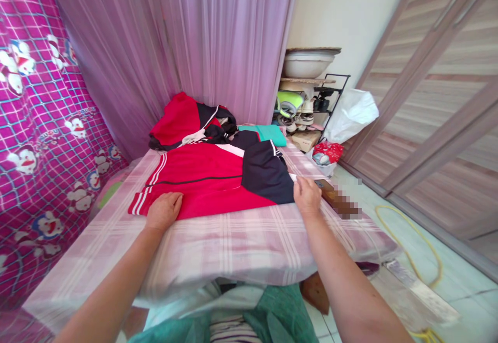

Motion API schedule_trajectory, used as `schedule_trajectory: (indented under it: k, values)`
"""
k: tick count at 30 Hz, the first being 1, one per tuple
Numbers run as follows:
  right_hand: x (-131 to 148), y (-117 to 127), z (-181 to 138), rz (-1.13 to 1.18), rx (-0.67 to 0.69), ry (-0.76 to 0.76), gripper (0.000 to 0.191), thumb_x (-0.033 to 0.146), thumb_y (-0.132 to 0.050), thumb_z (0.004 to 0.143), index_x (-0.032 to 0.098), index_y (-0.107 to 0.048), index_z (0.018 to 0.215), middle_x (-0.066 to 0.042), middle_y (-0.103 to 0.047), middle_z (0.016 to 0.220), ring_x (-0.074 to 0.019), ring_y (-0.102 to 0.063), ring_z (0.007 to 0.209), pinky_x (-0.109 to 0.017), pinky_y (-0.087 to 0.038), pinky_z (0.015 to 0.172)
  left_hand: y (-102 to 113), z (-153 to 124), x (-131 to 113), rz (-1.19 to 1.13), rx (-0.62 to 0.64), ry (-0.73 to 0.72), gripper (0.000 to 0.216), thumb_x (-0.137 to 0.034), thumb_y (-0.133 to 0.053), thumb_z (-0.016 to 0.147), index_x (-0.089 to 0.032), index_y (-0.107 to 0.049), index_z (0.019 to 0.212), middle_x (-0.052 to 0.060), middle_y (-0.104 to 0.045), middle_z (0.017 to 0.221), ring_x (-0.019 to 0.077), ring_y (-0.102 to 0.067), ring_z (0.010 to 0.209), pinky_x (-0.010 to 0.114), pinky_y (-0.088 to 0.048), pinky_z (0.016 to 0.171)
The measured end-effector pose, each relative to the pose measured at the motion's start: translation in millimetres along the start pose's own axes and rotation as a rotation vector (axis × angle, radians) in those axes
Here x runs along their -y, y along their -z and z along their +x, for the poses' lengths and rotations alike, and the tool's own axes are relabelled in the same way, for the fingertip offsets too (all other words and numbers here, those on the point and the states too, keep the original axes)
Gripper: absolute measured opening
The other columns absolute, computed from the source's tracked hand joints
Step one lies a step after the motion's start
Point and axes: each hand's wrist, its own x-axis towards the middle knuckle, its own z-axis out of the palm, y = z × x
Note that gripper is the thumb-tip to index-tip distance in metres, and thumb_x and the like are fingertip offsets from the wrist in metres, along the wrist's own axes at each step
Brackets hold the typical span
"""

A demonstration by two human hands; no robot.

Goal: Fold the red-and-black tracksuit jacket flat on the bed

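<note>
Hands: left hand [164, 210] and right hand [307, 196] press flat, fingers released, on one red-and-navy fabric jacket [210, 177]; behind it, one crumpled matching jacket [182, 120] and one teal folded cloth [268, 133].

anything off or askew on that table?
Nothing damaged or spilled. The flat red and navy jacket lies smooth, left hand on it, right hand at its edge. Only untidy bits: a second red garment crumpled in a heap at the far end, and a yellow hose looped loose on the floor.
</note>
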Motion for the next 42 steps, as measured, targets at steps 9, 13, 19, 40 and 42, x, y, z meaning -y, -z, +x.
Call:
schedule_trajectory:
  k: [9, 13, 19, 40, 42]
  values:
    - [23, -5, -6, 0.009, 0.265, 0.287, 0.03, 0.022, -0.048, 0.091, 0.02, -0.077, 0.096, -0.008, -0.074, 0.104, -0.0215, -0.063, 0.096, -0.034, -0.045, 0.091, -1, -1, 0, 0.01, -0.006, -0.001, 0.049, -0.04, -0.029, 0.096, -0.018, -0.072, 0.101, 0.013, -0.075, 0.099, 0.0274, -0.068, 0.094, 0.04, -0.054, 0.088]
    - [19, -3, -7, 0.035, 0.188, 0.243, 0.032, 0.022, -0.044, 0.092, 0.019, -0.076, 0.1, -0.008, -0.074, 0.108, -0.0213, -0.063, 0.1, -0.033, -0.045, 0.094, -1, -1, 0, 0.002, -0.006, -0.005, 0.049, -0.04, -0.029, 0.096, -0.018, -0.072, 0.1, 0.013, -0.076, 0.099, 0.0269, -0.068, 0.094, 0.039, -0.054, 0.089]
    - [9, -7, -7, 0.025, 0.171, 0.142, 0.031, 0.022, -0.046, 0.088, 0.02, -0.077, 0.09, -0.007, -0.076, 0.1, -0.0209, -0.066, 0.091, -0.032, -0.046, 0.088, -1, 0, -1, 0.009, 0.039, 0.018, 0.05, -0.039, -0.028, 0.096, -0.016, -0.072, 0.103, 0.013, -0.075, 0.102, 0.0279, -0.068, 0.096, 0.041, -0.053, 0.09]
    - [3, -10, -7, 0.092, 0.122, 0.156, 0.029, 0.023, -0.046, 0.086, 0.023, -0.076, 0.087, -0.007, -0.076, 0.098, -0.0222, -0.066, 0.089, -0.033, -0.048, 0.084, 3, 0, -4, 0.001, 0.072, 0.05, 0.05, -0.037, -0.029, 0.095, -0.015, -0.073, 0.104, 0.014, -0.075, 0.102, 0.0282, -0.067, 0.098, 0.041, -0.052, 0.092]
    - [3, -10, -7, 0.107, 0.112, 0.164, 0.029, 0.023, -0.046, 0.086, 0.024, -0.076, 0.088, -0.007, -0.076, 0.098, -0.0222, -0.066, 0.089, -0.033, -0.049, 0.085, 4, 1, -5, -0.003, 0.074, 0.052, 0.05, -0.037, -0.029, 0.095, -0.015, -0.073, 0.104, 0.014, -0.075, 0.102, 0.0286, -0.067, 0.098, 0.041, -0.052, 0.092]
